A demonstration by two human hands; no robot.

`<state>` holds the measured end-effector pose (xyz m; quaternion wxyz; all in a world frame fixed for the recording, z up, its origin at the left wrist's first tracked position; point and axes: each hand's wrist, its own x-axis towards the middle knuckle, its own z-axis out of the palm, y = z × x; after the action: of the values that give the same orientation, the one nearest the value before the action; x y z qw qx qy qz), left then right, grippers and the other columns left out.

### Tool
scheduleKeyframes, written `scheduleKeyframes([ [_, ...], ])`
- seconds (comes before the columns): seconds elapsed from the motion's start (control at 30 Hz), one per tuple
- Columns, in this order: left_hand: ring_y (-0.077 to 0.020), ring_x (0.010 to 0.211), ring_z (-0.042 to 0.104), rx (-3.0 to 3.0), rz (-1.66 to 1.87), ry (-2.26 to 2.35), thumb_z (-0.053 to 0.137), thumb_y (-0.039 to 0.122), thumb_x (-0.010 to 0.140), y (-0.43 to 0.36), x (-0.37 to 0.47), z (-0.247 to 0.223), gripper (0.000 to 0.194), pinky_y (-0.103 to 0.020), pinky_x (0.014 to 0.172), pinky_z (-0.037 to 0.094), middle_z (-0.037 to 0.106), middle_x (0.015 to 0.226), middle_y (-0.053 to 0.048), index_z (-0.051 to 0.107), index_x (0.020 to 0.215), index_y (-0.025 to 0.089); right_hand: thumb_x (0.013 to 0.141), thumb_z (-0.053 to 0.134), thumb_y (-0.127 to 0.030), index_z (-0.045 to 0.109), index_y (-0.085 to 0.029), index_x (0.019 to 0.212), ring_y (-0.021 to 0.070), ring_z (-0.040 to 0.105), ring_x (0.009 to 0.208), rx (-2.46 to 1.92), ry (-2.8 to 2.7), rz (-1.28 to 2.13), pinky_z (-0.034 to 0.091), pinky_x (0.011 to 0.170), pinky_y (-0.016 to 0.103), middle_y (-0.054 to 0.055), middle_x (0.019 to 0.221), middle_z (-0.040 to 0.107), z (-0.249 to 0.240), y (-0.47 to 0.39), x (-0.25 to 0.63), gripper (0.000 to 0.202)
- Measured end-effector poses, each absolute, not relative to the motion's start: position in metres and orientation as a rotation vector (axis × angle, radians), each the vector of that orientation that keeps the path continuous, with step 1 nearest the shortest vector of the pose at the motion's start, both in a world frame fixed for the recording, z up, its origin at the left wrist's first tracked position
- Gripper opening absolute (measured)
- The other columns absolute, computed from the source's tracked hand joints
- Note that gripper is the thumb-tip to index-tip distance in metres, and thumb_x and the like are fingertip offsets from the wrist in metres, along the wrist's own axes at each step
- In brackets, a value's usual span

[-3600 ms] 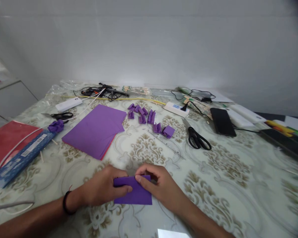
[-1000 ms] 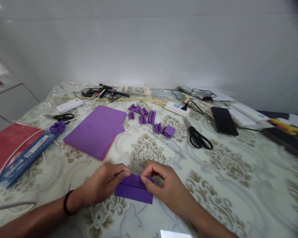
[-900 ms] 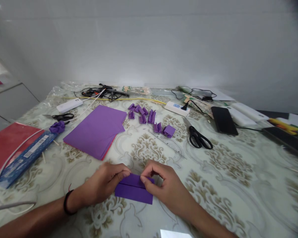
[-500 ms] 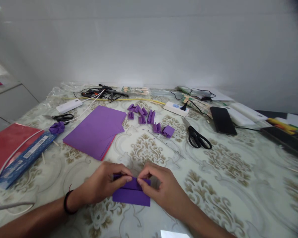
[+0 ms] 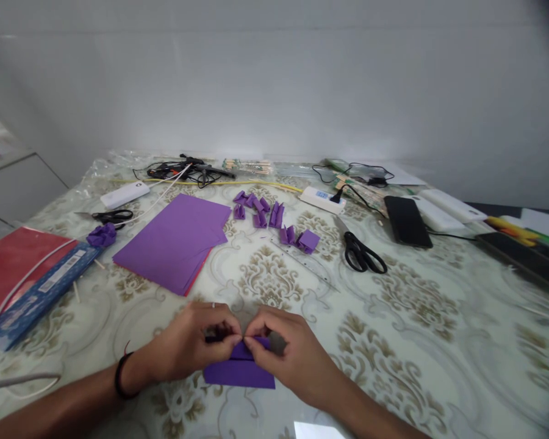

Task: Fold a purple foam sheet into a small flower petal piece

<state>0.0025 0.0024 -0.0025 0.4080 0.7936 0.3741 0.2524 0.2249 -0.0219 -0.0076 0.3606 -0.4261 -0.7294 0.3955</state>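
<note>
A folded sheet of purple paper (image 5: 240, 373) lies on the patterned tablecloth close to me, with a crease running across it. My left hand (image 5: 201, 335) pinches its far edge between thumb and fingers; a ring and a dark wristband are on that side. Beside it my right hand (image 5: 288, 350) pinches the same edge, and the two thumb tips nearly meet at the middle. Both hands cover part of the paper's upper strip. Farther off lie several small folded purple paper pieces (image 5: 277, 215) and a stack of purple sheets (image 5: 174, 238).
Black-handled scissors (image 5: 363, 253) and a clear ruler (image 5: 304, 262) lie beyond my right hand. A power strip (image 5: 322, 200) and phone (image 5: 407, 221) sit farther back. At left are a crumpled purple paper (image 5: 101, 235), second scissors (image 5: 112, 216) and a red-and-blue packet (image 5: 41, 286).
My hands have moved closer together along the paper's far edge, the fingertips now almost touching. The camera view has shifted slightly.
</note>
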Motion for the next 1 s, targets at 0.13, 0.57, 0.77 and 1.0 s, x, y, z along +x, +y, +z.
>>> scheduleKeyframes([
  [0.13, -0.0130, 0.068, 0.064, 1.935, 0.600, 0.964, 0.067, 0.020, 0.091, 0.002, 0.003, 0.001, 0.009, -0.021, 0.066, 0.049, 0.074, 0.076, -0.001, 0.075, 0.086, 0.017, 0.087, 0.062, -0.016, 0.066, -0.021, 0.076, 0.0148, 0.060, 0.066, -1.102, -1.866, 0.995, 0.045, 0.064, 0.026, -0.001, 0.071, 0.065, -0.005, -0.022, 0.226, 0.013],
  [0.57, -0.0106, 0.064, 0.051, 1.649, 0.656, 0.995, 0.064, 0.027, 0.096, 0.008, -0.002, 0.005, 0.017, -0.021, 0.058, 0.039, 0.062, 0.071, 0.002, 0.066, 0.083, 0.016, 0.089, 0.063, -0.023, 0.066, -0.021, 0.077, 0.0168, 0.061, 0.067, -1.181, -1.775, 0.919, 0.046, 0.065, 0.028, 0.000, 0.072, 0.066, 0.006, -0.012, 0.243, 0.013],
  [0.77, -0.0126, 0.068, 0.053, 1.705, 0.630, 1.046, 0.059, 0.029, 0.099, 0.011, -0.001, 0.004, 0.019, -0.023, 0.062, 0.040, 0.063, 0.075, 0.001, 0.065, 0.086, 0.016, 0.091, 0.061, -0.022, 0.064, -0.021, 0.078, 0.0162, 0.060, 0.068, -1.190, -1.806, 0.900, 0.045, 0.065, 0.028, 0.000, 0.072, 0.064, 0.008, -0.010, 0.245, 0.014],
  [1.0, -0.0141, 0.073, 0.058, 1.844, 0.550, 1.047, 0.057, 0.026, 0.099, 0.008, 0.003, 0.004, 0.015, -0.024, 0.064, 0.041, 0.066, 0.080, 0.000, 0.065, 0.090, 0.017, 0.092, 0.062, -0.017, 0.067, -0.021, 0.082, 0.0159, 0.063, 0.071, -1.176, -1.855, 0.943, 0.046, 0.068, 0.027, 0.000, 0.076, 0.068, 0.002, -0.013, 0.238, 0.012],
])
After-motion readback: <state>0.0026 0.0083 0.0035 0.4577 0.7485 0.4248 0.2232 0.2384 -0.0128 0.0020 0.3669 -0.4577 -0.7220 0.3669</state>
